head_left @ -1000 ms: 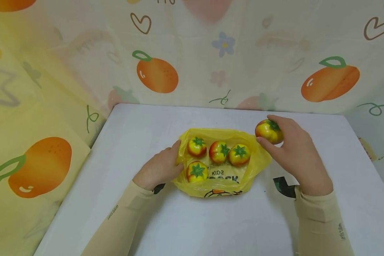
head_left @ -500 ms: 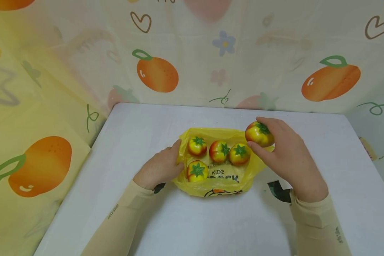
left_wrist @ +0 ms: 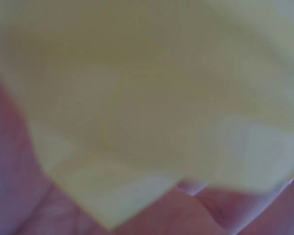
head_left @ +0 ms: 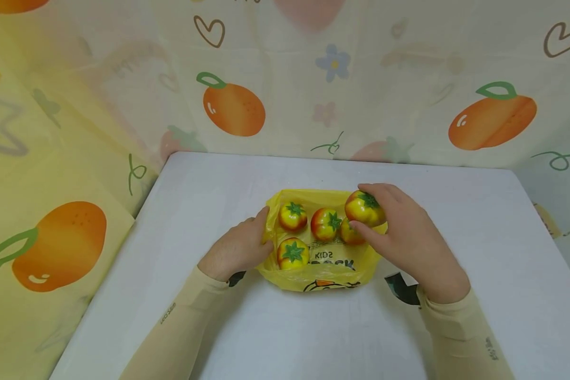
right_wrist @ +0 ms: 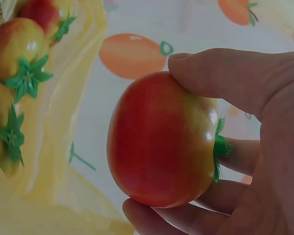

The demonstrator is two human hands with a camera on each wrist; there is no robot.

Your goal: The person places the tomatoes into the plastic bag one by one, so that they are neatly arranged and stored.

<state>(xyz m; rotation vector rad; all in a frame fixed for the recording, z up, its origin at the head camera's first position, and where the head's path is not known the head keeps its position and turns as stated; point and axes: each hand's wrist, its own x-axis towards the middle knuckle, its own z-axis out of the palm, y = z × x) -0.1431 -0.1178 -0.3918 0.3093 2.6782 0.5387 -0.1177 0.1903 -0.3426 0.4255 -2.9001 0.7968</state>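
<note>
A yellow plastic bag (head_left: 343,284) lies opened out on the white table, with several red-and-yellow tomatoes that look artificial inside, among them one at the front left (head_left: 293,254) and one in the middle (head_left: 324,226). My left hand (head_left: 239,245) pinches the bag's left edge; in the left wrist view the blurred bag (left_wrist: 137,98) covers most of the palm and fingers. Between thumb and fingers my right hand (head_left: 410,245) holds another tomato (right_wrist: 154,142) over the bag's right end. In the head view it partly covers a tomato (head_left: 350,233) lying in the bag.
The white table (head_left: 313,338) stretches out around the bag on all sides. Behind it and to the left hangs a pale cloth (head_left: 285,105) printed with oranges, hearts and flowers.
My right hand has carried its tomato leftward and a little nearer, from beside the bag to over its right end. The left hand keeps its hold on the bag's edge.
</note>
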